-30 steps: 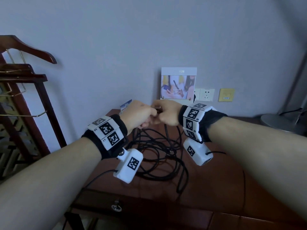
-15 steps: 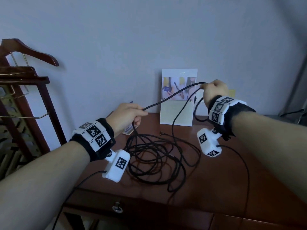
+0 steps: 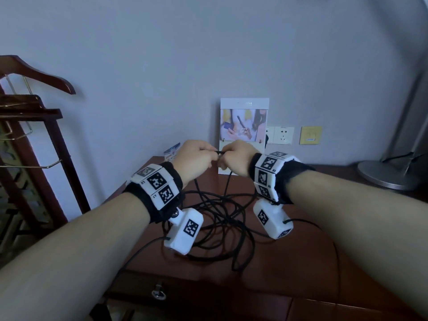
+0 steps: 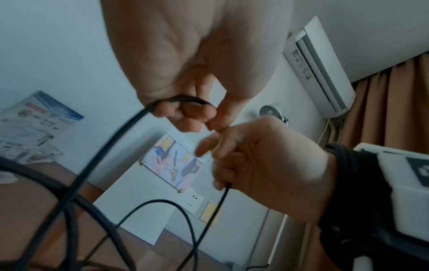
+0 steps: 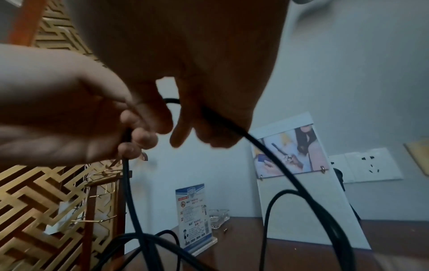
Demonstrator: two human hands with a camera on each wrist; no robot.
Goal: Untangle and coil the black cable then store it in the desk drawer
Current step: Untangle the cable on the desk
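Black cable point(image 3: 222, 218), a long, thin, round rubber-sheathed lead, lies mostly as a loose heap of overlapping loops on the reddish-brown wooden surface point(image 3: 289, 262), between the two forearms and back from the front edge, while one short stretch is lifted above the heap. The left hand point(image 3: 196, 156) and the right hand point(image 3: 236, 158) are raised side by side, knuckles almost touching, each curled around that lifted stretch: the left wrist view shows the cable passing under bent fingers point(image 4: 185, 117) and dropping away to the pile, and the right wrist view shows it leaving the right fist and arcing down in a smooth curve. That curve suggests a light, limp cord with a little spring, likely to hold old bends and to snag where loops cross. A light pinch probably lets it slide, so feeding it hand over hand from one end, not from the middle of the heap, looks the safer hold; which end is nearest I cannot tell. Below the front edge sits the dark wooden desk drawer point(image 3: 196, 295), closed, with a small metal ring pull point(image 3: 158, 293).
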